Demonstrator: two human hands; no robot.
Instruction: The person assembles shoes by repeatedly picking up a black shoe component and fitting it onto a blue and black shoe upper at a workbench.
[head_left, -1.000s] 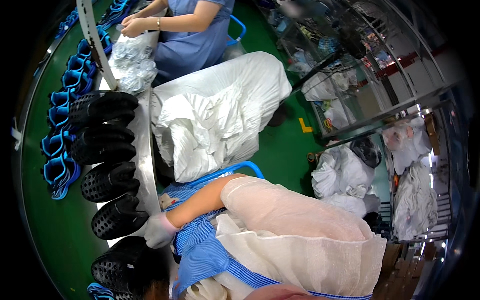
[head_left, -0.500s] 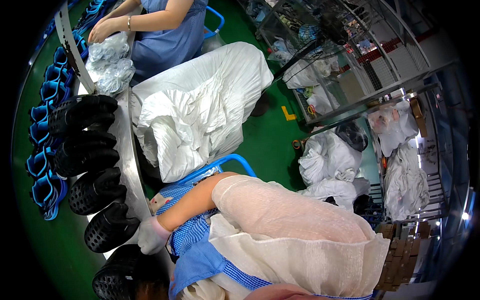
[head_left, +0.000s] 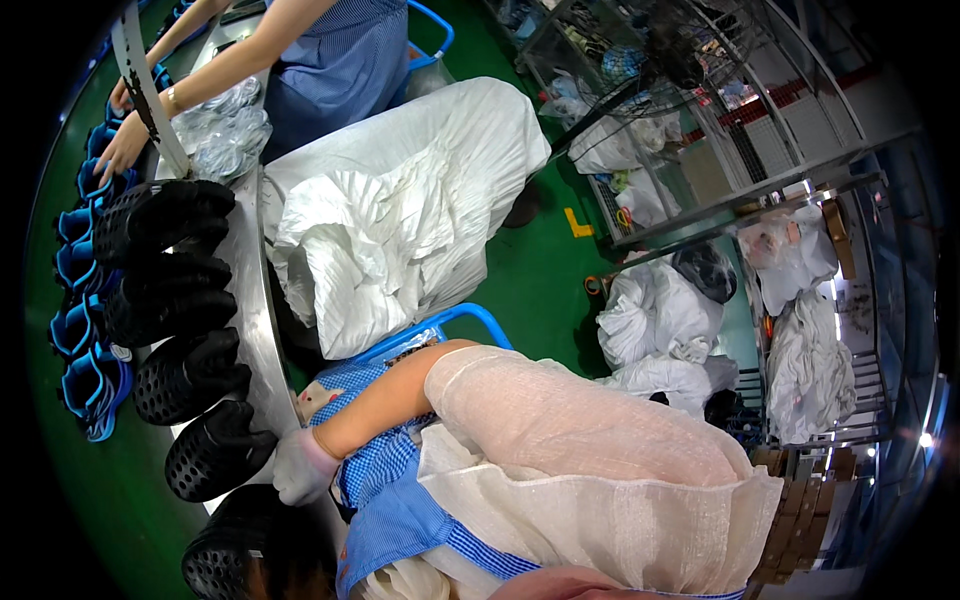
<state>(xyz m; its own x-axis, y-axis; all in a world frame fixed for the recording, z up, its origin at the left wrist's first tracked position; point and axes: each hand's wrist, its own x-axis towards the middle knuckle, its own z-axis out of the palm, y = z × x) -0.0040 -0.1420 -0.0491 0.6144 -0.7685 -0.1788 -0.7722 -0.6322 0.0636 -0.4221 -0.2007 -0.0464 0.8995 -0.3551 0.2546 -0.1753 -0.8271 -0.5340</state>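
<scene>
Wearer's right hand (head_left: 303,468), in a white glove, fingers bent, beside the metal bench (head_left: 250,290); whether it grasps anything cannot be told from this angle. The nearest black shoe (head_left: 210,455), with a perforated surface, lies just beside the fingers; the lowest black shoe (head_left: 220,550) lies nearer the lower edge, and others continue the row upward along the bench. The left hand's state cannot be told. Beyond, a co-worker's hand (head_left: 122,148) reaches over a row of blue-and-black pieces (head_left: 80,380), near clear plastic bundles (head_left: 225,150).
</scene>
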